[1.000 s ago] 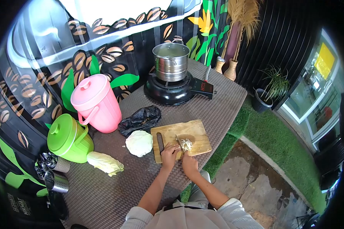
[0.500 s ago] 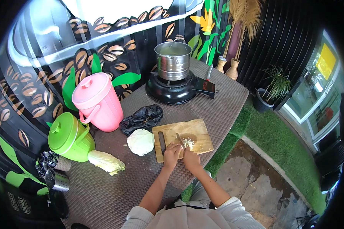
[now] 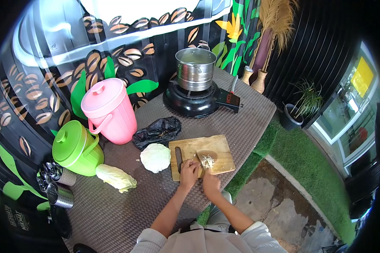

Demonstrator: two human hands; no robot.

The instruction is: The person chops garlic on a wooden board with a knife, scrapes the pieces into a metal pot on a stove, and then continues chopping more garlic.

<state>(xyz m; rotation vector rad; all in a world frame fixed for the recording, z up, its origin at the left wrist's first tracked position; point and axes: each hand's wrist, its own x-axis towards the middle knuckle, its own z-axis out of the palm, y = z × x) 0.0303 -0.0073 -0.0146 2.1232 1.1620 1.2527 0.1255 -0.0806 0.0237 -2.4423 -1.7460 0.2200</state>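
A wooden cutting board (image 3: 221,147) lies near the table's front edge, with a small heap of pale shreds (image 3: 207,161) on it. My right hand (image 3: 211,181) is closed round the handle of a knife (image 3: 201,158), whose blade stands beside the shreds. Just left of the blade, my left hand (image 3: 190,170) has its fingers bent together on the board; what they press on is too small to name. A round pale cabbage (image 3: 155,158) sits left of the board, and a longer leafy cabbage (image 3: 115,178) lies further left.
Behind the board are a black plastic bag (image 3: 158,131) and a steel pot (image 3: 195,74) on a black stove (image 3: 190,103). Pink (image 3: 114,114) and green (image 3: 78,149) lidded jugs stand at the left, near metal holders (image 3: 60,195) with utensils.
My right hand has shifted slightly down toward me, and the knife has turned a little. The whole view has tilted slightly.
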